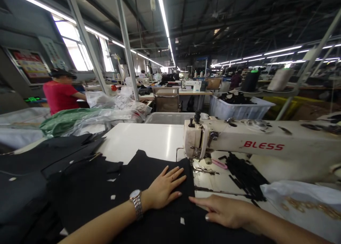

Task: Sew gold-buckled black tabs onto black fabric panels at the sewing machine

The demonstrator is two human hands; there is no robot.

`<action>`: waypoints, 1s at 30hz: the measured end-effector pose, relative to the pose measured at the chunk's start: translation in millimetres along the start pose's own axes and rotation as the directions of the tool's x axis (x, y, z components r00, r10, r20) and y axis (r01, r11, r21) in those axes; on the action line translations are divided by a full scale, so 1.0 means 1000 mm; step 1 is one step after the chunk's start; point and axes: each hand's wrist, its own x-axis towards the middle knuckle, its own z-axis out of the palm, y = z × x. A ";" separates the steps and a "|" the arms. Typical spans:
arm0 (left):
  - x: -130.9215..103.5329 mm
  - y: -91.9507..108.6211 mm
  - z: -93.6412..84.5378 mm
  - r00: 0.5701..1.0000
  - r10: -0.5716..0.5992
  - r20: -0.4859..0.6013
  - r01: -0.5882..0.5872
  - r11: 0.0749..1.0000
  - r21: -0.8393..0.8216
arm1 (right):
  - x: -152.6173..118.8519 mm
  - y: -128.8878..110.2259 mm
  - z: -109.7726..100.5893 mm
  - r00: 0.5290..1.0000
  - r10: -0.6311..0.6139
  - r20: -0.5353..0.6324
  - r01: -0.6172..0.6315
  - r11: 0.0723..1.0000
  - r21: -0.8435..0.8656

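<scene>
Black fabric [87, 190] covers the near and left part of the white table [151, 135]. My left hand [165, 187], with a watch [135, 201] on its wrist, lies flat on the fabric, fingers spread. To its right my right hand [226, 209] rests at the fabric's edge, index finger extended onto the cloth and thumb apart, holding nothing. The head of a sewing machine [234, 139] marked BLESS stands just beyond the fabric's right edge. Several small white pieces [182, 221] lie on the cloth.
Black strips [247, 176] and a pink tool [219, 164] lie by the machine. A plastic bag [306, 201] with gold-coloured pieces is at right. Wrapped bundles [71, 119] and a person in red [60, 93] are at left. Behind stands a bin [239, 109].
</scene>
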 end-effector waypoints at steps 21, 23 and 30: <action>0.010 0.048 0.004 0.993 -0.025 -0.113 0.038 0.993 0.115 | -0.039 0.043 -0.030 0.599 0.473 -0.646 -0.710 0.687 -0.155; 0.019 0.054 0.003 0.996 0.007 -0.092 0.005 0.991 0.132 | -0.034 0.052 -0.041 0.592 0.529 -0.607 -0.736 0.662 -0.142; 0.028 0.054 0.010 0.982 0.023 -0.189 -0.036 0.997 -0.066 | -0.025 0.054 -0.049 0.572 0.612 -0.546 -0.700 0.711 0.063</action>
